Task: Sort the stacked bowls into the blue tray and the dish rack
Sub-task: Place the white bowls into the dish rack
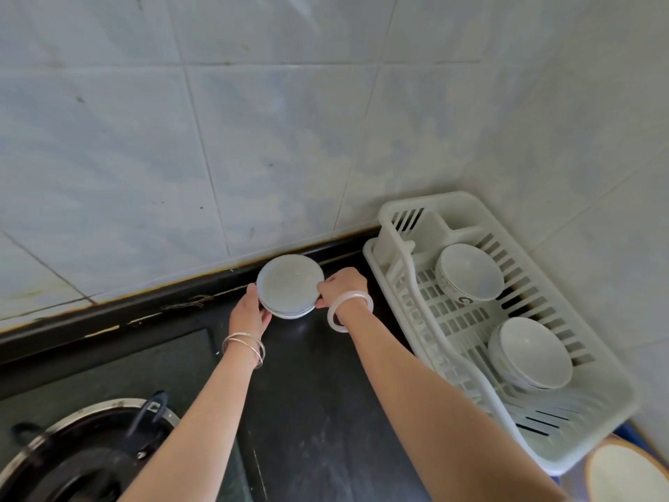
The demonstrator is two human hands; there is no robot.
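Nearest you, lower left: a gas burner (pixel 83 461) with its metal ring, set in the dark hob, partly cut off by the frame edge.

Lower right corner: the rim of a pale dish (pixel 630 472), with a sliver of blue beneath it; you cannot tell from here what the blue belongs to.

Your two forearms run up the middle over the black counter (pixel 311 393). Thin metal bangles (pixel 244 347) sit on your left wrist; a pale bracelet (pixel 349 309) sits on your right.

To your right: the white dish rack (pixel 586 443), standing on the counter against the tiled wall's corner. It holds two white bowls, rims up and well apart: the near bowl (pixel 532 353), and the far bowl (pixel 470 271), which carries dark lettering on its side.

Further out, by the back edge of the counter: the stack of bowls (pixel 289 286), white, open side up, resting on the counter just left of the rack.

Your left hand (pixel 249 309) is curled against the stack's left side, fingers on the lower rims. Your right hand (pixel 342 286) is closed on the stack's right side, thumb at the top rim. Both hands grip the stack.

Farthest: the wall of pale marbled tiles (pixel 253 121), stained near the counter joint.
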